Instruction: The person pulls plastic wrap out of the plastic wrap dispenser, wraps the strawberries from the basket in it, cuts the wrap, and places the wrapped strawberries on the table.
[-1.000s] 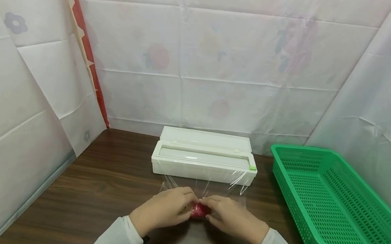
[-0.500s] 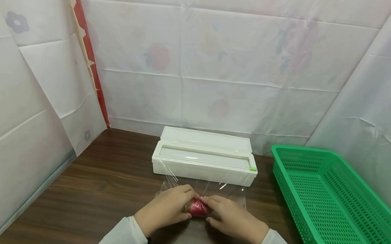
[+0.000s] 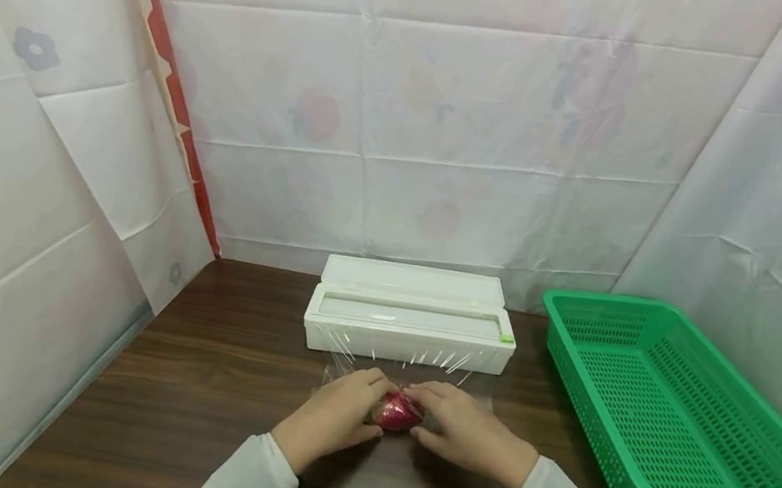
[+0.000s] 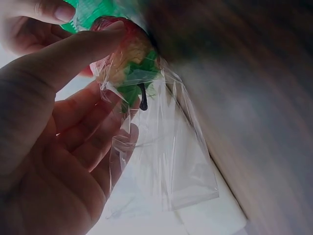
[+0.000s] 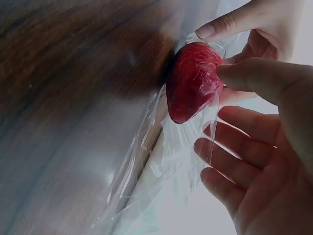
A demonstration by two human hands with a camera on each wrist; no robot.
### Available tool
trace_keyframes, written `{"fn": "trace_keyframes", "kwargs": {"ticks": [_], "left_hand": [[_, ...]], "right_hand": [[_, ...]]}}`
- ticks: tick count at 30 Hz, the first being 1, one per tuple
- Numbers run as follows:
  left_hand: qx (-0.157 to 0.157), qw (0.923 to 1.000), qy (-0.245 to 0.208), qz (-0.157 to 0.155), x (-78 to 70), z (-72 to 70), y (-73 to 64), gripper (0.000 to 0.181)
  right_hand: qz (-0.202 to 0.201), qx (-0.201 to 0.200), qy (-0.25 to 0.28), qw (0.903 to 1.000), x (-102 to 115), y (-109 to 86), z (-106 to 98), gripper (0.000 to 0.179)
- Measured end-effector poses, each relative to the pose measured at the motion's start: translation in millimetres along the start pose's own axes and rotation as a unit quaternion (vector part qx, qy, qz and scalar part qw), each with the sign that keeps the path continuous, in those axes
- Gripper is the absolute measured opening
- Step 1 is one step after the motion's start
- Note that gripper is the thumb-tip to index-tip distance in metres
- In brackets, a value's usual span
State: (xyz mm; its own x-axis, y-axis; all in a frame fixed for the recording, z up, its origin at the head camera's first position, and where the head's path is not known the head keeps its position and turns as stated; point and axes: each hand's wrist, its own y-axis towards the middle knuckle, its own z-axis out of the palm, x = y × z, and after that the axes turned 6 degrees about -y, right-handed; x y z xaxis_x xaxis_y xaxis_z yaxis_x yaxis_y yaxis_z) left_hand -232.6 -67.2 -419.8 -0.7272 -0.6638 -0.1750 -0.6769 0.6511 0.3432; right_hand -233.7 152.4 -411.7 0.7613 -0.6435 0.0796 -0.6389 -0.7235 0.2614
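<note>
A red strawberry [image 3: 399, 412] lies between both hands on the dark wood table, in clear plastic wrap. The left wrist view shows its green leaves [image 4: 142, 73], dark stem [image 4: 143, 100] and yellowish upper end; its pointed red tip faces the right hand. My left hand [image 3: 339, 413] holds the leafy end between thumb and fingers. On the other side, my right hand [image 3: 465, 432] grips the fruit, its thumb pressing the wrapped surface and its lower fingers spread. Loose plastic wrap [image 4: 190, 181] extends past the fruit and runs up to the white wrap dispenser [image 3: 406, 346].
The dispenser's lid [image 3: 413, 280] stands raised at the back, and a small green piece [image 3: 506, 338] sits at its right end. A green basket [image 3: 620, 460] is on the right. Pale patterned sheets [image 3: 411, 112] enclose the table [image 3: 188, 382].
The strawberry has turned between the fingers, and more of its red surface shows. My left hand has shifted slightly right and up. Glints and creases on the stretched wrap have changed.
</note>
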Motion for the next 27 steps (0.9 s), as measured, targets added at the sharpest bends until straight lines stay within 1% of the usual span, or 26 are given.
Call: {"fn": "trace_keyframes", "kwargs": {"ticks": [6, 12, 14, 17, 20, 27], "left_hand": [[0.007, 0.9997, -0.023, -0.010, 1.8, 2.2, -0.4, 0.052], [0.019, 0.9961, -0.078, -0.038, 8.7, 2.1, 1.4, 0.051], [0.024, 0.9946, -0.090, -0.046, 10.9, 1.9, 1.9, 0.053], [0.028, 0.9939, -0.094, -0.050, 13.2, 2.9, 2.5, 0.057], [0.030, 0.9940, -0.094, -0.046, 15.3, 5.0, 4.2, 0.060], [0.036, 0.9926, -0.101, -0.057, 17.2, 8.0, 8.3, 0.061]], "right_hand": [[0.019, -0.003, 0.004, 0.9998, 4.7, 3.0, 6.1, 0.047], [0.037, 0.001, -0.008, 0.9993, 5.5, 8.4, 10.6, 0.048], [0.044, 0.005, -0.009, 0.9990, 4.8, 10.0, 11.5, 0.050], [0.052, 0.011, -0.005, 0.9986, 3.5, 12.1, 12.8, 0.052], [0.061, 0.012, 0.001, 0.9981, 2.5, 13.9, 14.1, 0.053], [0.071, 0.003, 0.014, 0.9974, -2.1, 17.8, 18.8, 0.048]]}}
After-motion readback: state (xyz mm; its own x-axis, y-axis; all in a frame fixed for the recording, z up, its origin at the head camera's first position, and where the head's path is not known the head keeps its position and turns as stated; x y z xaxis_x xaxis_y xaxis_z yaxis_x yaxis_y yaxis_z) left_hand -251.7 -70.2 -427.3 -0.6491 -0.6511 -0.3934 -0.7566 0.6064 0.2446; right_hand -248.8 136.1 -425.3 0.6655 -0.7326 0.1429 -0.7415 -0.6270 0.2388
